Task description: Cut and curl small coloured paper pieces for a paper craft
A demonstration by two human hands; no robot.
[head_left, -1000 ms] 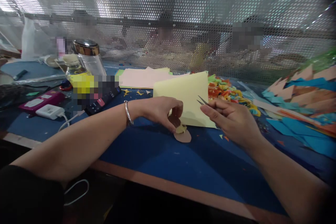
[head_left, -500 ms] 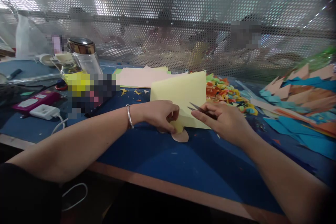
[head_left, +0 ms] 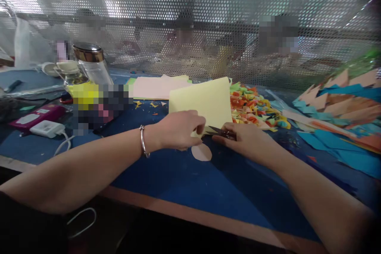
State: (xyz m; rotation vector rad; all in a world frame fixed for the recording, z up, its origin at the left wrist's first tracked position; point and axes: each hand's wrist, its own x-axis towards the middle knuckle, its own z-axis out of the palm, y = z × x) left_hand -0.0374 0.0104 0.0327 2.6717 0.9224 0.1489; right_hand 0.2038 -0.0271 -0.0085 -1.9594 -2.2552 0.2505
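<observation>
My left hand (head_left: 181,129) pinches the lower edge of a pale yellow sheet of paper (head_left: 202,97), which stands tilted up from the blue table. In my right hand (head_left: 248,139) are small scissors (head_left: 220,131), their tips at the sheet's lower edge close to my left fingers. The blades look slightly apart. Just below my left fingertips lies a rounded pale pink paper cutout (head_left: 202,153), flat on the table. My fingers hide part of the paper's lower edge.
Behind the sheet lies a stack of pink and green paper (head_left: 154,87). Colourful paper scraps (head_left: 253,105) are heaped to its right, with pointed paper pieces (head_left: 339,103) farther right. A glass jar (head_left: 93,63) and white charger (head_left: 47,128) sit left. A perforated screen (head_left: 193,0) closes the back.
The scissors have moved left and down to the paper's lower edge. A small yellow piece lying over the pink cutout under my left fingers no longer shows there.
</observation>
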